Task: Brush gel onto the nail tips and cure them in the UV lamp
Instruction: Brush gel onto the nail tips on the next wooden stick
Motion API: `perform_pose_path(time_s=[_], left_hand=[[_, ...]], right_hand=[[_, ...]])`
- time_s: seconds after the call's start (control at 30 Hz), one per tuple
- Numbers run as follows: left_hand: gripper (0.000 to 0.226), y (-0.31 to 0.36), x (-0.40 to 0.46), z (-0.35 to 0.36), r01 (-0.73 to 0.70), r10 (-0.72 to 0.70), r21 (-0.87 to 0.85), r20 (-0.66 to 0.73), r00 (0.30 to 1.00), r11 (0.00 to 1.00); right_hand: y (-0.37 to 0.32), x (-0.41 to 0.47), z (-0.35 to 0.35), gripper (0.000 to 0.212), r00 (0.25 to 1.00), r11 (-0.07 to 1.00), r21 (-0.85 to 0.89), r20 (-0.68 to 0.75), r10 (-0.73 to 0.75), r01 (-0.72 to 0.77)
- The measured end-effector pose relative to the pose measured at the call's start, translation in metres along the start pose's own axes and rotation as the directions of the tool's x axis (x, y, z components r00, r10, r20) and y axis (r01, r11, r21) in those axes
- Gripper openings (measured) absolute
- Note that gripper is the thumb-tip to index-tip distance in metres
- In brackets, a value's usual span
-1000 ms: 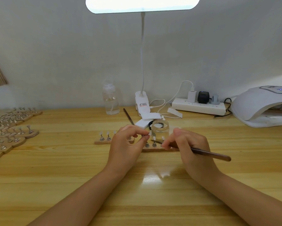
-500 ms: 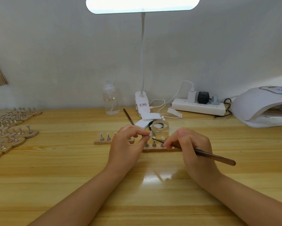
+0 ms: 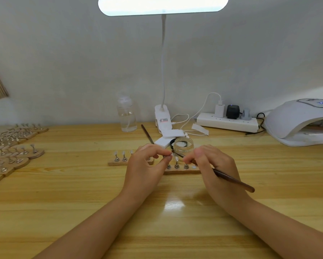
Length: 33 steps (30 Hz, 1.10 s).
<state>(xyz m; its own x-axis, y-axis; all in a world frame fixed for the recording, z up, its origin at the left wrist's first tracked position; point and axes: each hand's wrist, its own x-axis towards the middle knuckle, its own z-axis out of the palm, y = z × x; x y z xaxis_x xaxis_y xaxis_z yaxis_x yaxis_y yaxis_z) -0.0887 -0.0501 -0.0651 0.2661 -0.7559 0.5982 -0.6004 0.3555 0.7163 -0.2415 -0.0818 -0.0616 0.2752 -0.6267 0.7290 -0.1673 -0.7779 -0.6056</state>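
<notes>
Far left on the wooden table (image 3: pixel 63 193), more stands (image 3: pixel 16 152) sat in rows. Mid-table, the left hand (image 3: pixel 145 165) pinched a nail tip (image 3: pixel 169 156) lifted just above its strip (image 3: pixel 183 171), while the right hand (image 3: pixel 218 167) gripped the brush (image 3: pixel 231 179), bristles at the tip: brushing looked underway. The UV lamp (image 3: pixel 302 124) waited far right, across open table; the gel jar (image 3: pixel 183 145) stood close behind the hands.

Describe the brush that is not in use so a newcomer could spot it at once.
Start at the desk lamp's white clamp base by the wall. Just left of it, beside the clear bottle, a thin dark spare brush lies slanted on the table, untouched, unlike the brush held in the right hand.
</notes>
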Motion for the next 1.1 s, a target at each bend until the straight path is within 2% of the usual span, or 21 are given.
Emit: perform_pose_path(time_s=[0.1,0.27,0.4,0.57,0.7,0.83,0.97,1.1], left_hand=[[0.028,0.0008,-0.0003,0.0000,0.003,-0.003,-0.001,-0.003,1.000,1.000],[0.026,0.0008,-0.0006,0.0000,-0.007,0.007,0.000,0.000,1.000,1.000],[0.030,0.0008,-0.0003,-0.0003,-0.008,0.008,0.012,-0.003,1.000,1.000],[0.029,0.0002,0.0000,0.0005,-0.009,0.009,0.007,-0.003,1.000,1.000],[0.030,0.0009,-0.0002,0.0001,-0.006,0.006,0.006,0.003,1.000,1.000],[0.029,0.0013,-0.0003,-0.0006,0.003,-0.003,0.024,0.002,1.000,1.000],[0.025,0.0016,-0.0003,-0.0005,0.007,-0.007,0.022,0.015,1.000,1.000],[0.028,0.0019,-0.0003,-0.0006,0.005,-0.006,0.024,0.007,1.000,1.000]], right_hand=[[-0.0013,-0.0020,-0.0012,0.037,1.000,0.997,0.077,-0.023,-0.002,0.004],[-0.0019,-0.0001,-0.0006,0.035,0.999,0.999,0.028,0.006,0.041,-0.041],[-0.0025,-0.0025,-0.0010,0.038,0.999,0.995,0.095,-0.017,0.029,-0.028],[-0.0026,-0.0001,-0.0003,0.036,0.999,0.999,0.029,-0.013,0.035,-0.034],[-0.0026,-0.0029,-0.0004,0.040,0.999,0.995,0.100,-0.024,0.024,-0.022],[-0.0027,-0.0008,0.0001,0.037,0.999,0.999,0.031,-0.027,0.020,-0.019],[-0.0037,-0.0026,0.0005,0.039,0.999,0.994,0.099,-0.015,0.038,-0.036],[-0.0032,-0.0016,0.0002,0.038,0.999,0.999,0.043,-0.015,0.029,-0.029]])
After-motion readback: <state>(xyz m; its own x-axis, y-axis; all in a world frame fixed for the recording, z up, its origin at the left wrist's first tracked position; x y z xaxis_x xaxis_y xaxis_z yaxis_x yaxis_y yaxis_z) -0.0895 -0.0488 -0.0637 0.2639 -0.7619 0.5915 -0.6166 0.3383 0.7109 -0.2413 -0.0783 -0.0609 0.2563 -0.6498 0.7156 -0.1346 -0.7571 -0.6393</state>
